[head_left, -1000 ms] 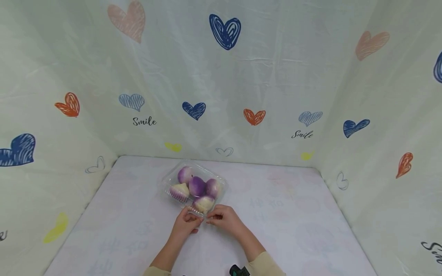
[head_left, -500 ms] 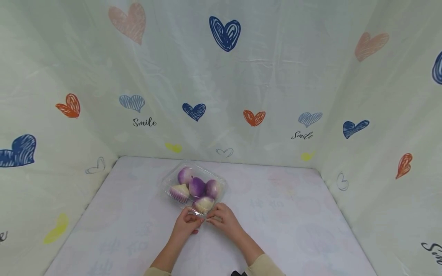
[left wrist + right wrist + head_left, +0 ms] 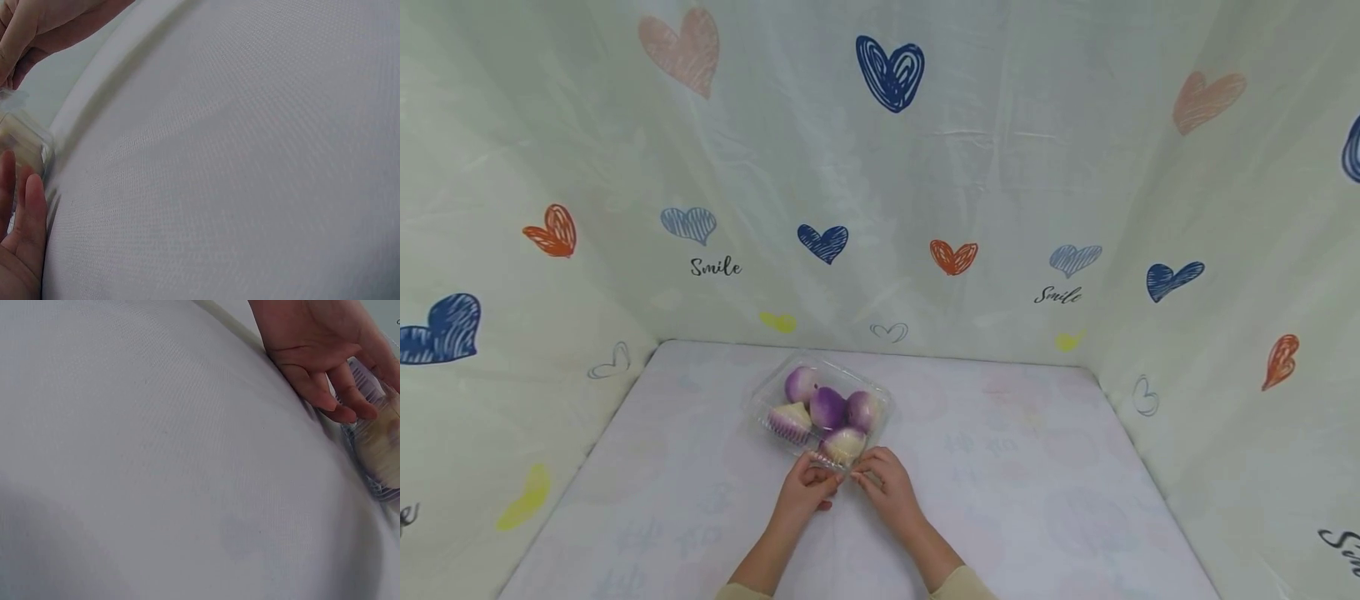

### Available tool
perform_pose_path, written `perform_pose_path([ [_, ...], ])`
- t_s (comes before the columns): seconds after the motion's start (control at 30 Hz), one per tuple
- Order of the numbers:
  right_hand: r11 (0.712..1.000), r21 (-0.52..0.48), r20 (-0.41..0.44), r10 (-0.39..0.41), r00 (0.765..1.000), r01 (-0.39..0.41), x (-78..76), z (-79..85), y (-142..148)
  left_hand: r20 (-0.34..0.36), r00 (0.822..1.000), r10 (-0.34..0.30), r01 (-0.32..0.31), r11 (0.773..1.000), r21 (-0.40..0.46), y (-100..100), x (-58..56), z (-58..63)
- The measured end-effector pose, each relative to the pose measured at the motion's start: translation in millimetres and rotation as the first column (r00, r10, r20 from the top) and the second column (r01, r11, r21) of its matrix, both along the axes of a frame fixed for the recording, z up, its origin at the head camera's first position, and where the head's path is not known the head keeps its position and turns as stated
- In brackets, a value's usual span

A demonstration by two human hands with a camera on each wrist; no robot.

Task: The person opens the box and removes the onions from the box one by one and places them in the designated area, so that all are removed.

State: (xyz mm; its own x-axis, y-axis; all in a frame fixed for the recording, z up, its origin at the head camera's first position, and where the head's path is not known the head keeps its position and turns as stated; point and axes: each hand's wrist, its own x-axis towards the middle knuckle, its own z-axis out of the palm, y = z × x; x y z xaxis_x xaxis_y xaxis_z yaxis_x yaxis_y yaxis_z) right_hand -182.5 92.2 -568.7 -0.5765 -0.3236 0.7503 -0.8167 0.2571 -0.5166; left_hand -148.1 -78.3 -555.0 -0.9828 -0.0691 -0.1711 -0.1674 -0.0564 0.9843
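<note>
A clear plastic clamshell box (image 3: 838, 371) lies slanted on the white tabletop, left of centre in the head view. Inside are several purple-and-cream vegetables (image 3: 828, 408) that look like turnips. At the box's near corner my left hand (image 3: 802, 487) pinches the rim between thumb and index finger; its other fingers (image 3: 350, 403) hang loosely below. Just beside it, my right hand (image 3: 891, 492) pinches the same corner from the right. The left wrist view has the right hand (image 3: 37, 25) above the plastic edge. The exact fingertip contact is partly hidden.
The white cloth-covered tabletop (image 3: 1015, 500) spreads around the box, with faint creases in the wrist views. A pale curtain (image 3: 887, 167) printed with hearts and "Smile" encloses the back and both sides.
My right hand has turned slightly, and its forearm has shifted a little leftward and down. The black object by the right sleeve has left view. The box and left hand stay almost still.
</note>
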Motion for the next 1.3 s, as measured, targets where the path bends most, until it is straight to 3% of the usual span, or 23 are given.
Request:
perform_pose_path([
  [0.3,0.997,-0.008,0.029,-0.073,0.997,0.073,5.1,0.3,-4.8,-0.009,1.000,0.010,-0.010,1.000,-0.007,0.0,-1.0,-3.2],
  [0.53,0.997,-0.020,-0.012,-0.074,0.997,0.074,3.1,-2.1,-3.8,-0.008,1.000,0.018,-0.018,1.000,-0.026,2.9,-0.8,5.1],
  [0.7,0.995,-0.039,0.005,-0.092,0.996,0.092,4.5,-1.8,-6.2,-0.008,1.000,0.020,-0.020,0.999,-0.032,3.2,-2.8,0.6],
  [0.87,0.993,-0.077,-0.002,-0.092,0.996,0.092,10.7,9.3,-11.9,-0.019,0.999,0.039,-0.039,0.998,-0.052,4.3,-0.6,1.3],
  [1.07,0.989,-0.105,-0.019,-0.110,0.994,0.107,23.2,31.7,-16.9,-0.034,0.994,0.103,-0.104,0.993,-0.052,10.4,4.8,-0.6],
  [1.3,0.988,-0.111,-0.044,-0.116,0.992,0.111,24.3,34.0,-18.3,-0.128,0.970,0.206,-0.217,0.974,-0.073,18.9,10.1,-5.6],
])
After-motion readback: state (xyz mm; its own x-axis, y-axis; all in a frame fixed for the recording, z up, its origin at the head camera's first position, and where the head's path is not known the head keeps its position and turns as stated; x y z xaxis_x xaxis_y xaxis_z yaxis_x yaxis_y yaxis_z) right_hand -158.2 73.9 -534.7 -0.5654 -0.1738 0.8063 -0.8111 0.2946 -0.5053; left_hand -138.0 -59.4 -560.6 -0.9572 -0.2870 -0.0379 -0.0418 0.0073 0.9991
